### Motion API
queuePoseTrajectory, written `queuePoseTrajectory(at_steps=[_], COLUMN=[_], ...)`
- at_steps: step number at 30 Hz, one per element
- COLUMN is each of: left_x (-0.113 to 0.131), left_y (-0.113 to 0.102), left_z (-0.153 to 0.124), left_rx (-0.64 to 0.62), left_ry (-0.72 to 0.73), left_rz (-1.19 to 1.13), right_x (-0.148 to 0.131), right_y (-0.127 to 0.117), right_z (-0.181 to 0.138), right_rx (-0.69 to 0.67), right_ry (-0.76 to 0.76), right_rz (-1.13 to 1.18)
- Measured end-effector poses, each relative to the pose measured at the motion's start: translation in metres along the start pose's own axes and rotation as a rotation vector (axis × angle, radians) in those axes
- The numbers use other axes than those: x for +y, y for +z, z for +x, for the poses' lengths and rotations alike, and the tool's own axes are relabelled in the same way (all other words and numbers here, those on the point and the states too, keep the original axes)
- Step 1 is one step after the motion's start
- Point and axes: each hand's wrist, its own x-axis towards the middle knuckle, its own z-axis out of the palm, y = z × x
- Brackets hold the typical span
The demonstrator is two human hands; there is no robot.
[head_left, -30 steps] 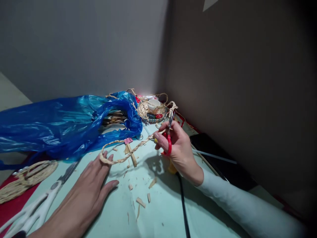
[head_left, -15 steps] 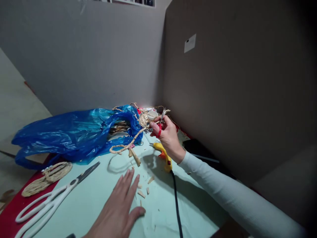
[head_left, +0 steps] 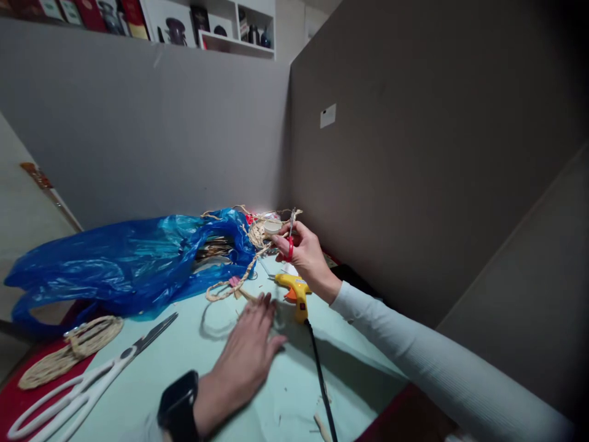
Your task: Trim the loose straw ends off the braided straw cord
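One worktop [head_left: 262, 410] supports the left hand [head_left: 248, 344], spread flat, fingers loose, while the raised right hand [head_left: 310, 255] clamps red-handled scissors [head_left: 289, 250] and a braided cord [head_left: 251, 268] above it; apparent step: clearing scraps [head_left: 322, 428], calling next for a lifted cord.

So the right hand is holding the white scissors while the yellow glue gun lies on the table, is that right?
Not quite: the right hand holds the red scissors, as the head view shows. The yellow glue gun does lie on the table.

Red-handled scissors [head_left: 290, 248], yellow glue gun [head_left: 300, 291]
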Motion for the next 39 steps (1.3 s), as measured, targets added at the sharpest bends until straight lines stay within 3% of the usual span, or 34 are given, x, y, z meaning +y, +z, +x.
queuePoseTrajectory(at_steps=[4, 16, 21, 26, 32, 35, 39], left_x=[-0.030, -0.044, -0.022, 0.002, 0.048, 0.071, 0.088], left_y=[0.005, 0.018, 0.017, 0.005, 0.006, 0.015, 0.016], left_z=[0.022, 0.043, 0.033, 0.001, -0.040, -0.041, -0.030], left_rx=[-0.001, 0.077, 0.000, -0.119, -0.276, -0.343, -0.433], left_ry=[-0.008, -0.139, -0.091, -0.035, 0.257, 0.398, 0.406], left_rz=[0.041, 0.180, 0.141, 0.035, -0.138, -0.208, -0.235], right_x=[0.004, -0.001, 0.004, 0.006, 0.003, 0.001, -0.004], right_y=[0.002, 0.012, 0.007, 0.002, -0.001, 0.001, 0.003], right_z=[-0.002, 0.012, 0.010, 0.009, 0.008, 0.006, 0.002], right_rx=[-0.009, -0.055, -0.079, -0.108, -0.151, -0.180, -0.205], right_ry=[0.005, -0.024, 0.000, 0.015, 0.018, 0.009, 0.013], right_rz=[0.006, 0.039, 0.030, 0.004, -0.007, -0.024, -0.063])
